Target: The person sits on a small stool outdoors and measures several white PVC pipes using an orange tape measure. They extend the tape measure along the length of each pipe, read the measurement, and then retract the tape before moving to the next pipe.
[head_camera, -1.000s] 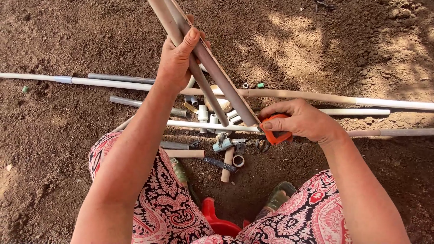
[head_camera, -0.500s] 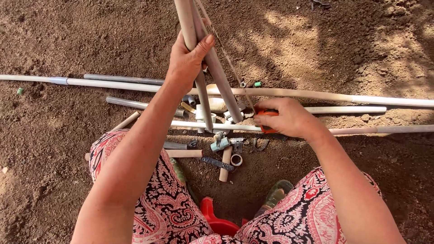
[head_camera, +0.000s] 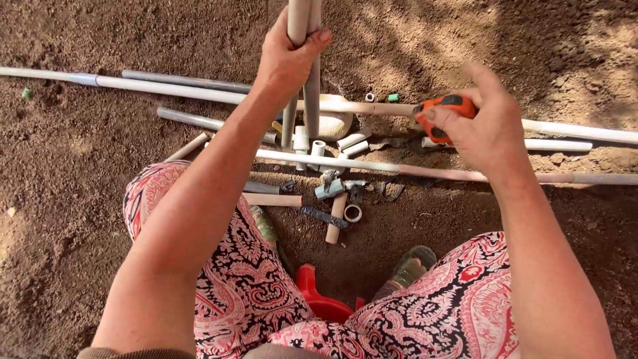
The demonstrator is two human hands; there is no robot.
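Seen from above, a seated person in red, black and white paisley trousers [head_camera: 226,279] works over bare brown dirt ground [head_camera: 80,199], knees spread, with a red plastic seat edge [head_camera: 319,299] showing between them. Several long pale plastic pipes [head_camera: 199,93] lie across the ground from left to right, far from the knees. The left hand [head_camera: 287,56] is clamped around two upright grey-white plastic pipes [head_camera: 302,100], which stand nearly vertical with their lower ends resting on the dirt among the lying pipes. The right hand [head_camera: 485,129] is to the right, its grip closed on an orange and black handheld pipe-cutting tool [head_camera: 445,110], held just above the long pipes and apart from the upright pair. Nearer the knees lies a scatter of small parts: short white pipe offcuts [head_camera: 335,216], a grey valve fitting [head_camera: 330,188], a small white ring [head_camera: 353,213] and, farther off, a small green cap [head_camera: 393,98]. As a judgement, the upright pipes are steadied by one hand only, so they could twist or slide on the loose soil. The tool sits close to the fingers holding it, so a slip could pinch them. The small fittings could be kicked or pressed into the dirt by the sandalled foot [head_camera: 412,262].
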